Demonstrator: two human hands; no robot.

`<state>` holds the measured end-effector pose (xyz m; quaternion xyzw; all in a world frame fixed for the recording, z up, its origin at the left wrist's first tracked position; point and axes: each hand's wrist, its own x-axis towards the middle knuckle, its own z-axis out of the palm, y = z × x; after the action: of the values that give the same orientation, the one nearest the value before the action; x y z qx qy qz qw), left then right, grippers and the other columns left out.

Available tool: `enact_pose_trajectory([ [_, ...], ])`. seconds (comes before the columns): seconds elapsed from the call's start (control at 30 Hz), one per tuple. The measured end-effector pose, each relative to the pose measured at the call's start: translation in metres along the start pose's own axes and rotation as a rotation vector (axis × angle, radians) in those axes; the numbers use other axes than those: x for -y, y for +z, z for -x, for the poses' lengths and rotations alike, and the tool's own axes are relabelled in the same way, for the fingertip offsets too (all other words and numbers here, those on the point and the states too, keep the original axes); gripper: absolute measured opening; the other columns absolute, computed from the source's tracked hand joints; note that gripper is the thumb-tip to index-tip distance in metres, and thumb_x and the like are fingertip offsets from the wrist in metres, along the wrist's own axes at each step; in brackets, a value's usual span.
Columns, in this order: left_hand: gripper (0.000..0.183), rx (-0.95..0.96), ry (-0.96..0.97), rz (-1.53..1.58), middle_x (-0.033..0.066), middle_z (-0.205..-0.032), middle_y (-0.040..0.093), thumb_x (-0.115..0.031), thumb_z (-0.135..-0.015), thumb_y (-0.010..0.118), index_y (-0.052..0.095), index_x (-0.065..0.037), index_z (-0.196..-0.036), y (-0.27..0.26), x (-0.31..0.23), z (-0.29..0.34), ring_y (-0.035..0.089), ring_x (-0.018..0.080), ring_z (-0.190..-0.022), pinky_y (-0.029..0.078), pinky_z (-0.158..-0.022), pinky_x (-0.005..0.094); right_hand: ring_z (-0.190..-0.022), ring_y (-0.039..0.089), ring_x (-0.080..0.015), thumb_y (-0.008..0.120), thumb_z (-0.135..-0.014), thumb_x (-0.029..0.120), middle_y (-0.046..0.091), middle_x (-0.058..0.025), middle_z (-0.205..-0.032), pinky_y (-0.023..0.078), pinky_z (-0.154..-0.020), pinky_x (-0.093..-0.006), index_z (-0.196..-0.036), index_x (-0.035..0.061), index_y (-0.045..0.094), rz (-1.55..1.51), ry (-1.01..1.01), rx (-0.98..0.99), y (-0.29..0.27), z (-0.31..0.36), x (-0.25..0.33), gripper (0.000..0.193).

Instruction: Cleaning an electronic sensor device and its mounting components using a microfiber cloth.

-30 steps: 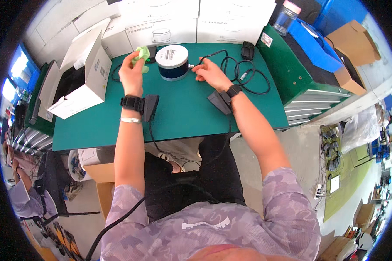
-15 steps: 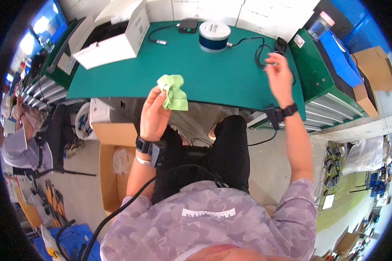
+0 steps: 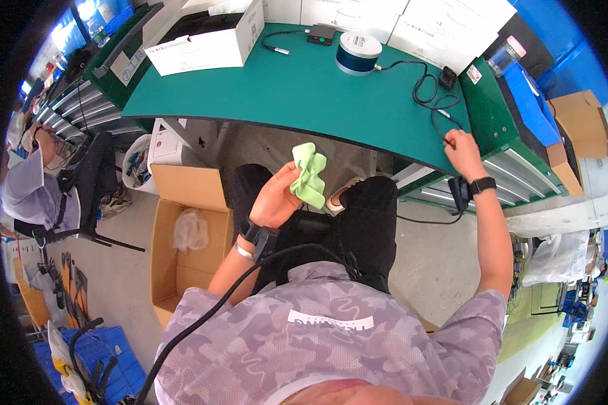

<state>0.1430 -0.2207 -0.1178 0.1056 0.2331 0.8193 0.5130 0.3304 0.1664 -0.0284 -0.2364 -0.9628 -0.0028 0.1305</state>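
Observation:
My left hand [image 3: 275, 197] is closed on a light green cloth [image 3: 309, 179], crumpled and held over my lap, in front of the table edge. At the right front corner of the green table, my right hand [image 3: 463, 155] has its fingers pinched together on a thin black cable [image 3: 425, 98]. This cable runs in loops across the tabletop from a round device [image 3: 358, 54] with a white top and a dark blue band. A small black block [image 3: 446, 77] lies beside the loops.
An open white box [image 3: 206, 52] with black lining stands at the table's back left. Near it lie a small black box [image 3: 321, 35] and its cable. White cartons [image 3: 439, 30] line the back. An open cardboard box [image 3: 186, 270] is on the floor, left. Another person [image 3: 37, 182] sits far left.
My left hand has drawn the cloth back from the table edge toward my lap. My right hand has come down to the front right corner and closed on the cable. The view has shifted.

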Motion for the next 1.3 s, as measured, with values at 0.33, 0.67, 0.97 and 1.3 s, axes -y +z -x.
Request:
enact_pose_trajectory([
  [0.33, 0.032, 0.031, -0.11, -0.065, 0.0062, -0.115, 0.057, -0.016, -0.095, 0.05, 0.047, -0.003, -0.124, 0.037, 0.026, 0.001, 0.057, 0.0154, -0.105, 0.047, -0.09, 0.0325, -0.076, 0.059, -0.0174, 0.058, -0.084, 0.008, 0.06, -0.0087, -0.085, 0.048, -0.073, -0.0306, -0.126, 0.0022, 0.047, -0.953, -0.114, 0.144, -0.007, 0.072, 0.203, 0.044],
  [0.67, 0.029, 0.029, -0.016, -0.493, 0.0006, -0.102, 0.061, -0.013, -0.091, 0.058, 0.055, -0.003, -0.118, 0.049, 0.042, 0.023, 0.056, 0.0076, -0.091, 0.045, -0.079, 0.0239, -0.112, 0.041, -0.0333, 0.054, -0.075, 0.002, 0.046, -0.0157, -0.118, 0.033, -0.096, -0.0417, -0.126, 0.0019, 0.047, -0.812, -0.238, -0.017, 0.003, 0.103, 0.235, 0.051],
  [0.97, 0.023, -0.031, -0.04, -0.051, 0.0035, -0.098, 0.063, -0.019, -0.097, 0.047, 0.055, -0.003, -0.11, 0.048, 0.01, 0.023, 0.061, 0.014, -0.087, 0.049, -0.079, 0.0292, -0.115, 0.049, -0.0197, 0.046, -0.096, 0.018, 0.053, -0.012, -0.122, 0.036, -0.098, -0.0321, -0.127, -0.0001, 0.048, -1.421, -0.069, 0.318, 0.021, 0.11, 0.219, 0.036],
  [1.3, 0.028, -0.128, 0.034, 0.069, 0.005, -0.104, 0.061, -0.024, -0.099, 0.043, 0.051, -0.006, -0.118, 0.036, -0.005, 0.019, 0.058, 0.0147, -0.093, 0.046, -0.081, 0.0302, -0.082, 0.058, -0.0106, 0.048, -0.095, 0.013, 0.064, -0.0067, -0.096, 0.047, -0.077, -0.0247, -0.115, -0.0024, 0.056, -1.527, -0.125, 0.669, 0.018, 0.119, 0.226, 0.027],
])
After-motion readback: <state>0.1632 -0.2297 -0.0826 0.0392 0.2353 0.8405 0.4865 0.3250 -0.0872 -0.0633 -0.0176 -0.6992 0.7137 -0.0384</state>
